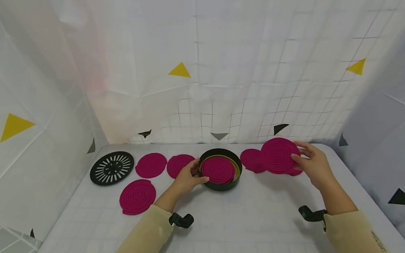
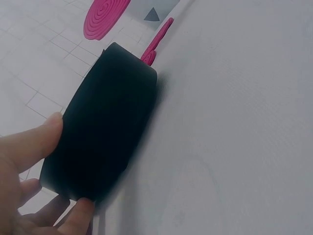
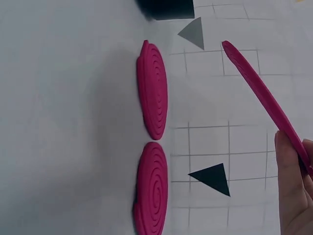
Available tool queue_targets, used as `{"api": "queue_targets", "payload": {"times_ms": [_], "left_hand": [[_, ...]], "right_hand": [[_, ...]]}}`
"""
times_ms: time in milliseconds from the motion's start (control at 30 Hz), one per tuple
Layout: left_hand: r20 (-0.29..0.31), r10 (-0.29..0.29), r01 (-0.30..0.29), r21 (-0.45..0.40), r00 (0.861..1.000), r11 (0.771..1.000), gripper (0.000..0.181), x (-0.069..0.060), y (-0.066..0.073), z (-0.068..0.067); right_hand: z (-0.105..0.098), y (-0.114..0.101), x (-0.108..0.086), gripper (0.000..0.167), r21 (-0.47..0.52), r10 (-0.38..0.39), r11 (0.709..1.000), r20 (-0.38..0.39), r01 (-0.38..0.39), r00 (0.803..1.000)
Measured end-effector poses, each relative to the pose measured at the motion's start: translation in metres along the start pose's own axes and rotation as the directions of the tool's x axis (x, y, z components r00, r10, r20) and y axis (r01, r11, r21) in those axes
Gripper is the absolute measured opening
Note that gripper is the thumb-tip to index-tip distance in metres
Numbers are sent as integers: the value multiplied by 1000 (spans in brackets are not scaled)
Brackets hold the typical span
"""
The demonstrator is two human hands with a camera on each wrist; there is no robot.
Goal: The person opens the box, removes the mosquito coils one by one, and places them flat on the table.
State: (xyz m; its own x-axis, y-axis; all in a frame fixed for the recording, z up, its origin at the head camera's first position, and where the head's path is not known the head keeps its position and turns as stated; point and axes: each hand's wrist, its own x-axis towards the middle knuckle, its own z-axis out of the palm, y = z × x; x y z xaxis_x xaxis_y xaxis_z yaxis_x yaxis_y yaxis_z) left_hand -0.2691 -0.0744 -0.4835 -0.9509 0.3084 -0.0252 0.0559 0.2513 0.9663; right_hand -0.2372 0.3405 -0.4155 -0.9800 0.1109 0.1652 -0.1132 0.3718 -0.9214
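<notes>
My left hand [image 1: 185, 179] grips the side of a round black holder [image 1: 221, 187], thumb and fingers at its wall. Inside that holder lies a magenta spiral coaster [image 1: 219, 169], with a yellowish ring showing around it. In the left wrist view, the dark outer wall of the holder [image 2: 105, 117] is tilted within the left hand [image 2: 29, 181]. My right hand [image 1: 314, 163] pinches another magenta spiral coaster [image 1: 280, 155] by its edge, raised above the table. The right wrist view catches this held coaster [image 3: 264, 93] nearly edge-on, apart from two flat coasters behind it.
Two magenta coasters lie at the right, one [image 1: 251, 160] partly visible and one [image 1: 295, 172] mostly hidden behind the raised one. Left of the holder are three more coasters [image 1: 138, 197]. A black slotted disc [image 1: 102, 179] lies at the table's far left, near the white wall [image 1: 159, 114].
</notes>
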Motion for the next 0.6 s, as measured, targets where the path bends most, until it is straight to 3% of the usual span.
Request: {"api": "queue_targets", "payload": {"times_ms": [133, 300, 600], "left_hand": [[3, 7, -7, 5, 1000, 1000, 87, 1, -2, -1], [-4, 0, 0, 35, 1000, 999, 86, 0, -2, -1], [-6, -2, 2, 18, 1000, 1000, 87, 1, -2, 0]], "right_hand": [[-3, 10, 2, 59, 19, 39, 999, -64, -38, 997], [-9, 20, 4, 60, 120, 98, 989, -138, -82, 986], [-17, 29, 7, 57, 271, 211, 953, -263, -138, 941]]}}
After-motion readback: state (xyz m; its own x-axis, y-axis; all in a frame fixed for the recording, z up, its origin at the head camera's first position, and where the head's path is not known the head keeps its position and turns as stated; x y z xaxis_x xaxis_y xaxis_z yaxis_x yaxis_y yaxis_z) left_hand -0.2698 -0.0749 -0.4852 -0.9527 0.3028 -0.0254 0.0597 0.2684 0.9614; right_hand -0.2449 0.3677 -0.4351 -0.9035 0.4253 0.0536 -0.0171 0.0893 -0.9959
